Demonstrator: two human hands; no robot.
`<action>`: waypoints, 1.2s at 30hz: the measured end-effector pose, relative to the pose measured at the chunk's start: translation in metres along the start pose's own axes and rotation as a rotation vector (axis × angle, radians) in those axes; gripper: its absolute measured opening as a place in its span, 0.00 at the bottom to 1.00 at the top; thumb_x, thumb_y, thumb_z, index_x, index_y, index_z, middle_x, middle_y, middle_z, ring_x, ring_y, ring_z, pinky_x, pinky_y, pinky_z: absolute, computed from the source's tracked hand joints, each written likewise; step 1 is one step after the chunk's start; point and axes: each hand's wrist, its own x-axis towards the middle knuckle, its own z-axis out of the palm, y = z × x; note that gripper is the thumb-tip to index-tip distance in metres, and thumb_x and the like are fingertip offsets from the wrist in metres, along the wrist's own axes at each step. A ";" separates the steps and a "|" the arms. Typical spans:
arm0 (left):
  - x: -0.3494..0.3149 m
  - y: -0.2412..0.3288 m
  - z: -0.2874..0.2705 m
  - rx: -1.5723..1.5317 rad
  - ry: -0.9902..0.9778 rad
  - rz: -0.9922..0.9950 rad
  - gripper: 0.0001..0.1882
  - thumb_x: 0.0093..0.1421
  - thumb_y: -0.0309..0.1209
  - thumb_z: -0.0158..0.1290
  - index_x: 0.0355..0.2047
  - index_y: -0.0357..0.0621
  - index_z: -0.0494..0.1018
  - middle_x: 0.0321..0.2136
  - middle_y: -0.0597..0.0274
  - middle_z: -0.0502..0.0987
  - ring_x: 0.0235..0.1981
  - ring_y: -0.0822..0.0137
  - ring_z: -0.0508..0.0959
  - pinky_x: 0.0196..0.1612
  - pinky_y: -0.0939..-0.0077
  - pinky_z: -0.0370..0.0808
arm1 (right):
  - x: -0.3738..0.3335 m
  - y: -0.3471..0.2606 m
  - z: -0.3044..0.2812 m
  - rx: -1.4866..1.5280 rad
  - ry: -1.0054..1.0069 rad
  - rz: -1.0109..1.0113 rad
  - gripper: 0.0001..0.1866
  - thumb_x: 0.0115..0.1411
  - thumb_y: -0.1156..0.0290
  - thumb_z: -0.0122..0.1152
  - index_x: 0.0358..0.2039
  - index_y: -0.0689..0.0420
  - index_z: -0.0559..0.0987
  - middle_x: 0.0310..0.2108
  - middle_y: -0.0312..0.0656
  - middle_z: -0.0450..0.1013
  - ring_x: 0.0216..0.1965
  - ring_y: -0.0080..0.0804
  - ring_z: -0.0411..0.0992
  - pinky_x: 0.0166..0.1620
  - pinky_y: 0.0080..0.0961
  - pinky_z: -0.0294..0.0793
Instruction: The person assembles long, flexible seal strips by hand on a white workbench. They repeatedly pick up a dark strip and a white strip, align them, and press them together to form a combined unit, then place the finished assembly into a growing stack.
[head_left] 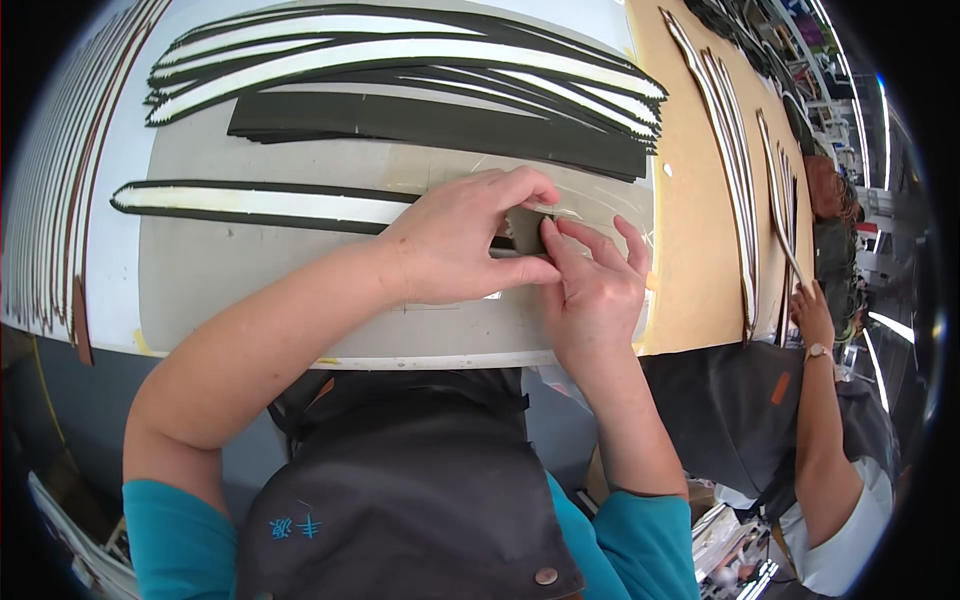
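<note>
A long black strip with a white band down its middle [270, 205] lies across the grey work mat [230, 290]. Its right end turns up as a dark flap with a jagged edge [524, 229]. My left hand [450, 235] rests over the strip near that end, thumb and index finger curved around either side of the flap. With thumb and index finger, my right hand [597, 285] pinches the flap's right edge, its other fingers raised. The underside of the fold and part of the strip are hidden beneath my left hand.
Behind my hands lie a pile of black-and-white strips with notched ends [400, 55] and a stack of plain black strips [430, 128]. Thin brown-edged strips [60, 150] line the left side. On the right, a co-worker's hand [812, 312] touches strips on a tan board [690, 220].
</note>
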 end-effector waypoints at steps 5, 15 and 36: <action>0.002 -0.012 -0.001 0.114 0.021 0.119 0.21 0.56 0.28 0.66 0.49 0.44 0.76 0.47 0.60 0.81 0.50 0.57 0.79 0.53 0.64 0.77 | -0.013 0.000 0.002 0.036 -0.016 0.031 0.17 0.56 0.73 0.70 0.47 0.57 0.86 0.39 0.39 0.85 0.54 0.38 0.78 0.65 0.49 0.62; 0.000 -0.008 -0.001 0.199 0.008 0.139 0.20 0.57 0.26 0.64 0.50 0.45 0.76 0.47 0.60 0.80 0.50 0.55 0.78 0.53 0.62 0.76 | -0.021 0.026 0.002 0.304 -0.083 0.042 0.22 0.55 0.68 0.74 0.51 0.55 0.85 0.60 0.40 0.77 0.67 0.47 0.66 0.68 0.50 0.56; -0.037 -0.003 -0.037 0.331 0.102 0.143 0.16 0.55 0.24 0.67 0.45 0.43 0.84 0.48 0.59 0.84 0.50 0.56 0.79 0.52 0.65 0.78 | -0.022 0.028 0.012 0.211 -0.043 0.002 0.19 0.57 0.69 0.73 0.51 0.51 0.86 0.55 0.34 0.81 0.64 0.39 0.71 0.71 0.50 0.54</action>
